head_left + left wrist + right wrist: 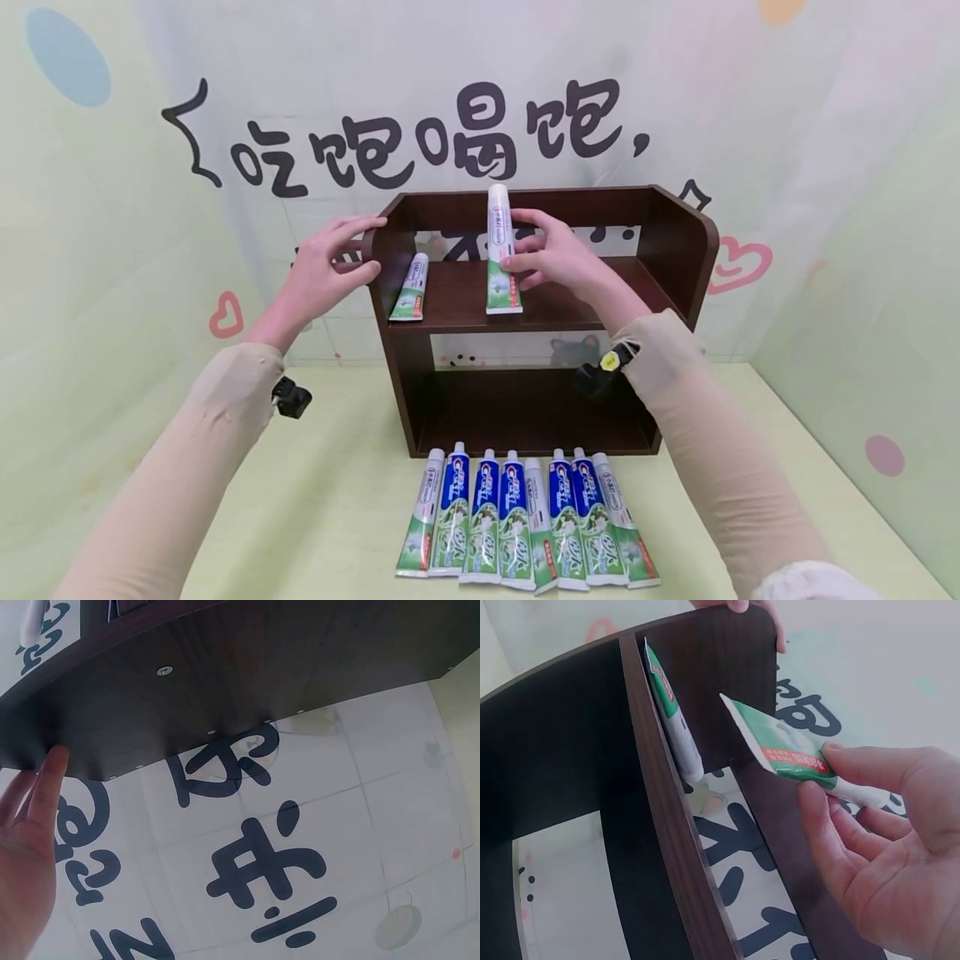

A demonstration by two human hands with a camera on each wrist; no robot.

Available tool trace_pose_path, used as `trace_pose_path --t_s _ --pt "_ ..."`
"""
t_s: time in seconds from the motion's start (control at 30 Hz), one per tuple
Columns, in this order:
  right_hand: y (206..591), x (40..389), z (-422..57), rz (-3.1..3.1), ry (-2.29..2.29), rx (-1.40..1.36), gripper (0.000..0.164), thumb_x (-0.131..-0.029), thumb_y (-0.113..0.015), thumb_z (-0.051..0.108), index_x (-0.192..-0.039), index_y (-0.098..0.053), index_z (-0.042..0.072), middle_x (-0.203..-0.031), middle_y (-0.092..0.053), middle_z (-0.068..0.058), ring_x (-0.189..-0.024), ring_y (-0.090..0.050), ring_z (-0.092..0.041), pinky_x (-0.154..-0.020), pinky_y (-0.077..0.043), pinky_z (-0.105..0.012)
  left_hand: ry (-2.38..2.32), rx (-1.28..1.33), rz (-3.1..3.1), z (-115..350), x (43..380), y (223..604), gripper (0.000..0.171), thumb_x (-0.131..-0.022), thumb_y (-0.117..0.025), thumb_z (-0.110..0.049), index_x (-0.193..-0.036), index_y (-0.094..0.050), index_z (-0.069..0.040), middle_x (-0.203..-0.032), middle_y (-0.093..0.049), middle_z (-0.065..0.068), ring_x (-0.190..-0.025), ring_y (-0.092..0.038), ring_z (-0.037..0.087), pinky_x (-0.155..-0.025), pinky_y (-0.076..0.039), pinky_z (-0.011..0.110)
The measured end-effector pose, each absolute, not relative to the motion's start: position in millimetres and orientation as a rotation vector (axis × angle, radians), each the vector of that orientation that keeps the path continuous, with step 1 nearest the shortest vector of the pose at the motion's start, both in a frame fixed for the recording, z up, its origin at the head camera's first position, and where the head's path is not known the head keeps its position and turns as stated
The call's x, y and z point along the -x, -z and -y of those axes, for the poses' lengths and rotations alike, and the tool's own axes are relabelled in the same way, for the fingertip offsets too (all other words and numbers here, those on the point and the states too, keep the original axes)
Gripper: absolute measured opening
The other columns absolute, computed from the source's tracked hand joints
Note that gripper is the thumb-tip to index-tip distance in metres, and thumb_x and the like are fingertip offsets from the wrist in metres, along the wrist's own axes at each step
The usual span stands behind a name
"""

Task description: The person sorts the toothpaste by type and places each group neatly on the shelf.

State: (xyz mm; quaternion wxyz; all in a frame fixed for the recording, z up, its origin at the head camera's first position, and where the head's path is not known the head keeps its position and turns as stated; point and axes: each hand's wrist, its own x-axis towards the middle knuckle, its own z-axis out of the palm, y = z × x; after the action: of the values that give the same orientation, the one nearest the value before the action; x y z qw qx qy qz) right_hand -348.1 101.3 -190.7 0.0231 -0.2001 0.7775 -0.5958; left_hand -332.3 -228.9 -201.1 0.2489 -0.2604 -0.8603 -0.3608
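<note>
My right hand (551,254) pinches a white and green toothpaste tube (498,250) upright, cap up, in front of the upper shelf. In the right wrist view the thumb and fingers grip that tube (787,746) by its side edges, its flat end apart from the shelf board. My left hand (326,267) touches the left side panel of the dark brown shelf unit (386,267); the left wrist view shows a fingertip on the panel's outer face. Another white and green toothpaste tube (411,290) lies on the upper shelf at its left end, against the side panel.
On the table (315,500) before the unit lies a row of several toothpaste tubes, some blue and green (516,517), others white and green (626,521). The lower shelf (525,408) sits behind them. A printed curtain (337,108) hangs behind the unit.
</note>
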Motion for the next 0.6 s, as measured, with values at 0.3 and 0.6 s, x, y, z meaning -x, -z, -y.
trace_pose_path --t_s 0.3,0.6 --pt "194 360 -84 -2.374 1.894 0.604 0.075 -0.087 -0.072 0.005 -0.15 -0.036 0.023 -0.125 -0.064 -0.018 -0.096 -0.067 -0.027 -0.069 -0.062 -0.032 0.981 0.709 2.334 231 333 202 0.052 -0.091 -0.067 -0.014 -0.14 -0.057 -0.027 -0.139 -0.054 -0.003 -0.103 -0.06 0.001 -0.094 -0.056 0.022" --pt "206 364 -71 -2.353 1.905 0.583 0.075 -0.088 -0.07 0.004 -0.152 -0.034 0.021 -0.123 -0.063 -0.02 -0.093 -0.067 -0.026 -0.067 -0.061 -0.03 0.994 0.709 2.344 231 333 202 0.052 -0.091 -0.066 -0.014 -0.14 -0.056 -0.027 -0.14 -0.054 -0.003 -0.108 -0.062 0.012 -0.097 -0.055 0.034"
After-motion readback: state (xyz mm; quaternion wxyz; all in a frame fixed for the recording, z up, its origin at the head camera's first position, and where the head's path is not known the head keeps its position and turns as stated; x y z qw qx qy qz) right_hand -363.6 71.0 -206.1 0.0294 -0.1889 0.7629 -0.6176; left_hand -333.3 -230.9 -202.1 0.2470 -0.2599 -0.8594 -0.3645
